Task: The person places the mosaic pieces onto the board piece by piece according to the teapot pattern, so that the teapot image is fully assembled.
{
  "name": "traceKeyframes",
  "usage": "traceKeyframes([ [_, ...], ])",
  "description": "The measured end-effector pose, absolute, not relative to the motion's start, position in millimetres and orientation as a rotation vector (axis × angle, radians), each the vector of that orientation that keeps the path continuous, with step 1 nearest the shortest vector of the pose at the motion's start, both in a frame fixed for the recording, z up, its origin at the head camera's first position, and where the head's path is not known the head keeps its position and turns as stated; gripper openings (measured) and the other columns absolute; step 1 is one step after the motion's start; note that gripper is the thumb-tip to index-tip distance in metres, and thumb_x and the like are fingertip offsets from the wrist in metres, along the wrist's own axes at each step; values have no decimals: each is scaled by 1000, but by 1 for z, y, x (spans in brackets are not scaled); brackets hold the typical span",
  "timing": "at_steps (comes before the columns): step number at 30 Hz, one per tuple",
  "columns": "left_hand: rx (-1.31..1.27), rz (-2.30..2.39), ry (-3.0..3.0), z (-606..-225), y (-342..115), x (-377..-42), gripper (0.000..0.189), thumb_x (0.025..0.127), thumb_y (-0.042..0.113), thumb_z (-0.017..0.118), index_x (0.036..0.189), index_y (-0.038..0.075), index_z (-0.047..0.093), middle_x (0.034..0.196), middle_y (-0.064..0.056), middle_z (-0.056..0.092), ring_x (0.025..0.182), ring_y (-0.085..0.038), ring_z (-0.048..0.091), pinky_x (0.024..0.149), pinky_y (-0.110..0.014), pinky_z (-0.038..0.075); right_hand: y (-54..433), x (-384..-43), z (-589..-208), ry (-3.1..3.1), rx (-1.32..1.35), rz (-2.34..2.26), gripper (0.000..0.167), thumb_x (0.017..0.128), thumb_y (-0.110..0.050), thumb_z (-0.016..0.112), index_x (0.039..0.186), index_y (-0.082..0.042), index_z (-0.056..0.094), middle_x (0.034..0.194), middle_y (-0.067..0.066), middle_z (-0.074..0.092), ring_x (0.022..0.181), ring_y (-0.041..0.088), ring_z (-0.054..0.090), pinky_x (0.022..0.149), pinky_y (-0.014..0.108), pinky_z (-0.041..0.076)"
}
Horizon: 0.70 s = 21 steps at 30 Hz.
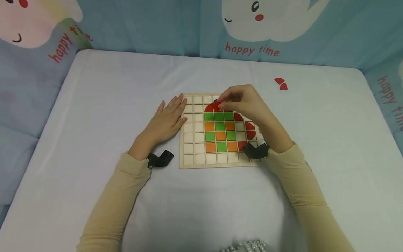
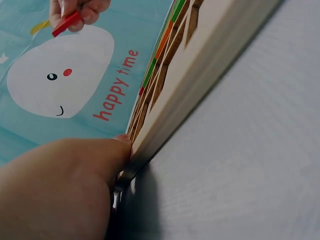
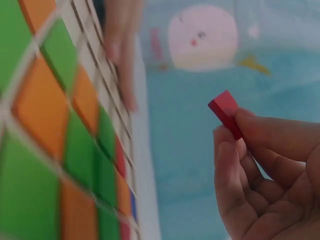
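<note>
A wooden grid board [image 1: 189,159] lies on the white table, with green tiles [image 1: 219,126] and orange tiles [image 1: 210,147] filling a block of its middle cells. Red rounded tiles [image 1: 249,126] sit along the top and right of that block. My right hand [image 1: 247,103] is above the board's upper part, pinching a small red tile [image 3: 226,110] between thumb and fingers. Part of a blue tile [image 1: 215,101] shows beside its fingertips. My left hand [image 1: 168,120] rests flat at the board's left edge, fingers straight, with its thumb [image 2: 117,147] against the frame.
Two loose red tiles [image 1: 281,84] lie on the white tabletop [image 1: 330,115] to the upper right. Black wrist-worn devices [image 1: 162,159] jut out near both sleeves. A blue curtain [image 1: 157,28] with printed white figures hangs behind the table. Something beaded [image 1: 248,246] shows at the near edge.
</note>
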State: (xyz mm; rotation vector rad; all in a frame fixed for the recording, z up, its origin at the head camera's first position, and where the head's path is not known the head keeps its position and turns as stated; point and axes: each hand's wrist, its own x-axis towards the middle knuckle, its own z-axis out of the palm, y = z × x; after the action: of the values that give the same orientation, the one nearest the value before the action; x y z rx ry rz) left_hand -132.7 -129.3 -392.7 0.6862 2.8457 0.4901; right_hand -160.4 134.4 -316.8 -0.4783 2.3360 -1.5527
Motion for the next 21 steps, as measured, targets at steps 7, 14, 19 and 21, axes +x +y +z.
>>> traceKeyframes([
  [7, 675, 479, 2844, -392, -130, -133, 62, 103, 39, 31, 152, 10, 7, 158, -5, -1, 144, -21, -3, 113, -44, -7, 90, -151, -329, 2331, -638, -1351, 7, 84, -3, 70, 90, 0, 72, 86, 8, 69, 72, 23, 61, 66, 27, 49],
  [14, 676, 481, 2842, -388, -129, -134, 61, 103, 37, 32, 152, 9, 8, 158, -5, 0, 144, -22, -1, 113, -45, -6, 70, -151, -345, 2374, -740, -1174, 4, 85, -3, 69, 88, -3, 72, 80, 4, 69, 69, 15, 58, 65, 24, 47],
  [19, 667, 481, 2844, -389, -130, -133, 61, 103, 36, 32, 152, 9, 9, 158, -6, 1, 144, -22, 0, 113, -45, -5, 67, -153, -354, 2398, -775, -1044, 6, 86, -3, 67, 89, -3, 73, 82, 4, 69, 68, 15, 57, 63, 24, 45],
  [21, 667, 485, 2847, -390, -130, -133, 60, 103, 36, 32, 152, 9, 10, 158, -6, 1, 144, -22, 0, 113, -45, -5, 66, -153, -356, 2405, -806, -1025, 8, 87, -2, 67, 90, -2, 73, 86, 5, 69, 71, 16, 58, 66, 25, 46],
])
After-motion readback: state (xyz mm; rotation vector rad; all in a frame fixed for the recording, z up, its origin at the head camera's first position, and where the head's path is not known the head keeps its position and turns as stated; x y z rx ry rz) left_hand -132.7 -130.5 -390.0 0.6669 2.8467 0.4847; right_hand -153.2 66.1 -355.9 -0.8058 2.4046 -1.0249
